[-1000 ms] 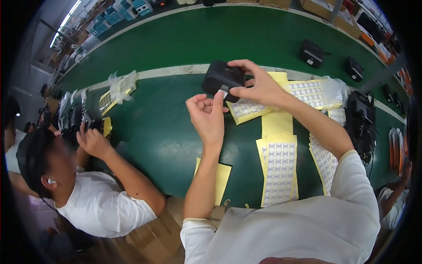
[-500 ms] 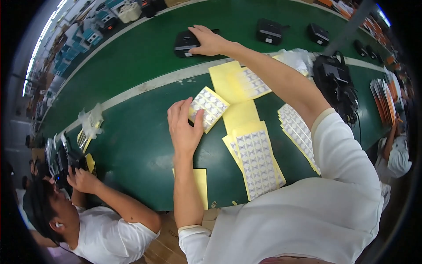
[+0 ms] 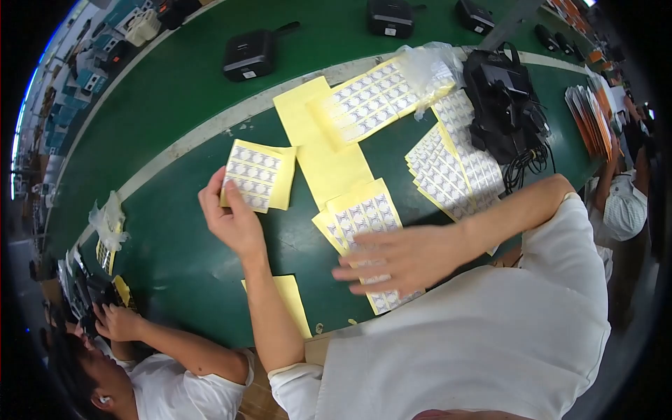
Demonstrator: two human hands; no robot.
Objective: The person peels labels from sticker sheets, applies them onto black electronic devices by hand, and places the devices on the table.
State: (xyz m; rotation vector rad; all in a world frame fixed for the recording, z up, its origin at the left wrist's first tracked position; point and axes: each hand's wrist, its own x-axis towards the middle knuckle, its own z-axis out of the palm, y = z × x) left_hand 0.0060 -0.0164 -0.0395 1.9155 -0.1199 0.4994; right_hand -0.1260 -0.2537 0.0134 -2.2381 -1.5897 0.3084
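My left hand (image 3: 234,220) pinches a small yellow-backed sticker sheet (image 3: 253,175) between thumb and fingers, over the green table. My right hand (image 3: 399,259), slightly blurred, has its fingers spread over a stack of sticker sheets (image 3: 365,210) near the front edge; nothing shows in its grip. A black case (image 3: 249,56) with a strap and a small white label stands beyond the pale strip. Behind the stack lies a plain yellow sheet (image 3: 325,157), beside a longer sticker sheet (image 3: 367,98).
Two more black cases (image 3: 390,19) (image 3: 476,17) stand at the back. Clear plastic wrap (image 3: 430,70), more sticker sheets (image 3: 441,171) and a black bag with cables (image 3: 505,105) lie on the right. A co-worker (image 3: 168,378) sits at the left, handling dark items.
The black case was held in both hands, then set on the far surface. My right hand has let go of it and come back toward me. The view has shifted.
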